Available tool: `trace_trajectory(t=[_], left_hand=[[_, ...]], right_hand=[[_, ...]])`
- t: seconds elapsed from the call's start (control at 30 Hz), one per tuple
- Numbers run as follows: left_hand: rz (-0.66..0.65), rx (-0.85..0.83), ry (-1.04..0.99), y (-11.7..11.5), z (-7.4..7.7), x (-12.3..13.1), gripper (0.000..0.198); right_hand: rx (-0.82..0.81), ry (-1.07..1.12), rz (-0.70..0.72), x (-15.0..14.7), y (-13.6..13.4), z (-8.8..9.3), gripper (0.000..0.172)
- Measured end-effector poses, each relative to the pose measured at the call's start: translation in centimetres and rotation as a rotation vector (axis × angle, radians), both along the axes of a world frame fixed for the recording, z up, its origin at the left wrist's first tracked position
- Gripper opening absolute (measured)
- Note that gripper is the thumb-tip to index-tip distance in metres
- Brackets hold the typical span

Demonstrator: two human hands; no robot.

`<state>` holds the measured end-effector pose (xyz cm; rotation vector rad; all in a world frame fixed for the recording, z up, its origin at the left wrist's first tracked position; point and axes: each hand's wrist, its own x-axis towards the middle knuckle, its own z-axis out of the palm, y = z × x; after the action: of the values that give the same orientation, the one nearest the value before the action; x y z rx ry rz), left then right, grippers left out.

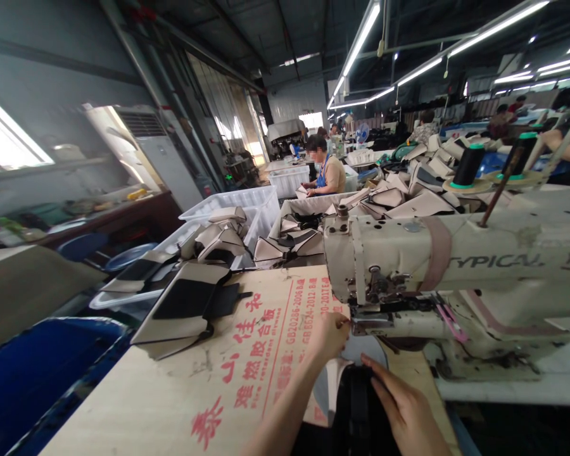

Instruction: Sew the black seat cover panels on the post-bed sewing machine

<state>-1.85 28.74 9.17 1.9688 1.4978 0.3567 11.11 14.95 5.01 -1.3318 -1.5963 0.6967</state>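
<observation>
At the free end of the sewing machine [384, 253], my left hand [333, 339] is closed in a pinch beside the needle area. Whatever its fingertips hold, if anything, is too small to make out. Below it is a fabric piece [356, 386], black toward me with pale grey and beige parts running under the machine arm. My right hand [401, 402] grips the right edge of this piece, its fingers along the black part and its thumb hidden. On the plywood board [171, 405] to the left lies a beige and black sewn cover [185, 310].
White plastic crates [261, 209] with several beige and black sewn pieces stand beyond the board. A blue bin [76, 373] is at the lower left. Black thread cones [466, 166] rise above the machine. A co-worker [330, 174] sits farther back.
</observation>
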Motion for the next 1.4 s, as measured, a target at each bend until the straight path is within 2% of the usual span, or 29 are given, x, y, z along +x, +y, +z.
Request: trace_trajectory(t=[0.1, 0.2, 0.27, 0.37, 0.43, 0.47, 0.53, 0.6, 0.7, 0.77, 0.83, 0.97, 1.1, 1.23, 1.33, 1.4], left_hand=[[0.051, 0.029, 0.040, 1.8, 0.4, 0.0, 0.026], [0.086, 0.113, 0.044, 1.7, 2.1, -0.8, 0.032], [0.094, 0.181, 0.032, -0.3, 3.6, -1.5, 0.042], [0.020, 0.280, -0.001, -5.9, 5.0, -3.0, 0.034], [-0.100, 0.224, 0.040, -9.7, 5.1, -4.1, 0.032], [-0.176, 0.166, 0.105, -11.1, 5.0, -4.6, 0.041], [-0.222, 0.137, 0.230, -12.2, 4.9, -5.4, 0.056], [-0.243, 0.183, 0.301, -11.4, 5.4, -5.9, 0.058], [-0.351, 0.284, 0.366, -8.3, 6.6, -6.1, 0.051], [-0.409, 0.324, 0.380, -6.7, 7.0, -5.9, 0.044], [-0.451, 0.327, 0.308, -6.0, 6.8, -5.6, 0.037], [-0.517, 0.256, 0.066, -6.2, 5.6, -5.1, 0.033], [-0.548, 0.219, 0.048, -6.4, 5.3, -4.8, 0.037], [-0.565, 0.248, 0.057, -6.5, 5.6, -5.0, 0.038], [-0.590, 0.204, -0.003, -6.6, 6.4, -5.3, 0.033], [-0.611, 0.164, -0.039, -6.7, 7.0, -5.1, 0.023]], right_hand=[[-0.010, 0.017, -0.035, 0.1, 0.0, 0.0, 0.039], [-0.044, 0.050, -0.051, 0.2, -0.1, -0.1, 0.040], [-0.058, 0.072, -0.043, 0.2, -0.1, -0.4, 0.040], [-0.068, 0.110, -0.029, 0.1, -0.2, -1.0, 0.039], [-0.076, 0.139, -0.034, 0.1, -0.3, -1.2, 0.038], [-0.081, 0.151, -0.034, 0.1, -0.3, -1.1, 0.037], [-0.083, 0.162, -0.035, 0.1, -0.3, -0.7, 0.036], [-0.070, 0.144, -0.023, 0.3, 0.0, 0.1, 0.035], [-0.061, 0.077, 0.033, 0.9, 0.6, 1.1, 0.035], [-0.073, 0.047, 0.083, 1.3, 0.9, 1.2, 0.036], [-0.075, 0.044, 0.119, 1.6, 0.9, 0.7, 0.037], [-0.034, 0.004, 0.142, 2.0, 0.6, -0.3, 0.037], [0.115, -0.224, 0.071, 2.1, 0.7, 0.5, 0.033], [0.222, -0.324, 0.066, 1.9, 0.9, 1.4, 0.028], [0.205, -0.308, 0.172, 2.0, 0.9, 1.5, 0.031], [0.196, -0.317, 0.233, 2.2, 0.9, 1.4, 0.032]])
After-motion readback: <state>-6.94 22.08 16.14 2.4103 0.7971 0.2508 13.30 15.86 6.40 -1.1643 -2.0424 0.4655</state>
